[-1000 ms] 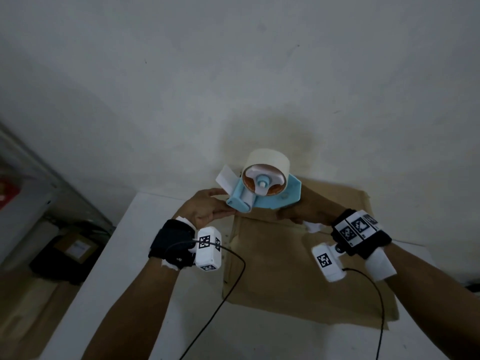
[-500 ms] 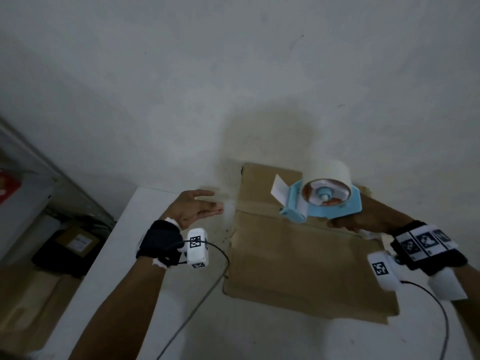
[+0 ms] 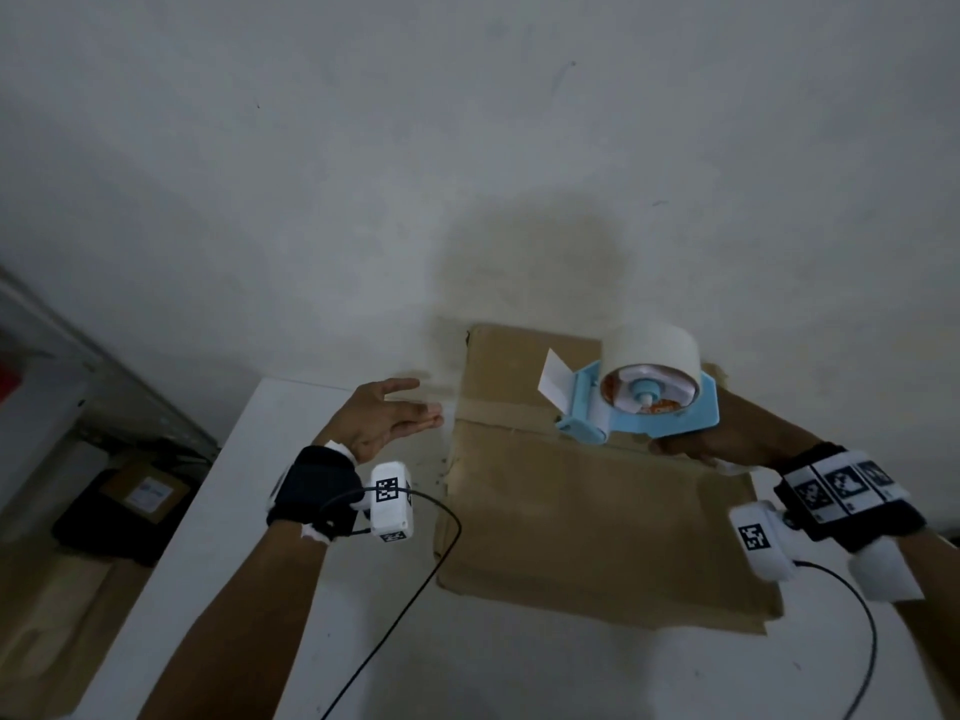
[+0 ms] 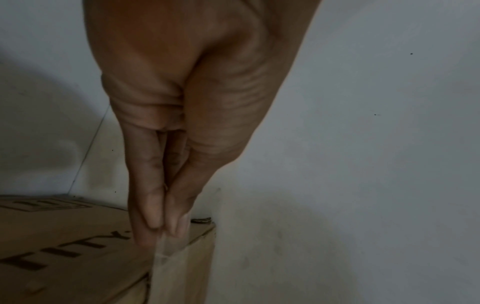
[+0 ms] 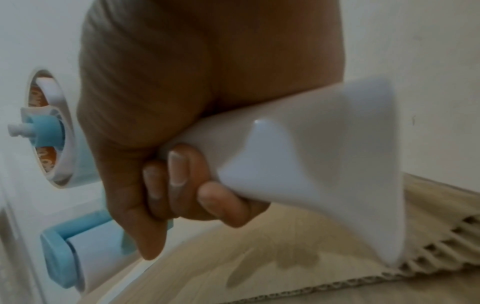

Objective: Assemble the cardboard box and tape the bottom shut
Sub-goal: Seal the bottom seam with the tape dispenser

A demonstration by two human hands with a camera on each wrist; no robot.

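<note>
Cardboard box (image 3: 582,511): lies on the white worktop (image 3: 218,537) with its far edge against the wall (image 3: 467,148); the brown flaps face up, and a strip of clear tape (image 3: 498,409) runs across the seam from the left edge toward the dispenser. Dark printed letters show on the box face in the left wrist view (image 4: 64,253).

Tape dispenser (image 3: 644,402): light blue frame with a white roll of tape, held just above the box near its far right part; a short white tab sticks up at its front.

Right hand (image 3: 696,446): fingers (image 5: 179,174) curled round the dispenser's white handle (image 5: 311,164), gripping it firmly.

Left hand (image 3: 384,418): beside the box's left edge, fingers straight and close together. In the left wrist view the fingertips (image 4: 155,218) press the end of the tape (image 4: 166,246) against the box corner (image 4: 205,230).

Hands: well apart, one at each end of the taped seam.

Floor at left: a dark bag with a brown parcel (image 3: 143,493) on it, below the worktop's edge.

Cables (image 3: 415,589): black leads trail from both wrist cameras over the worktop.
</note>
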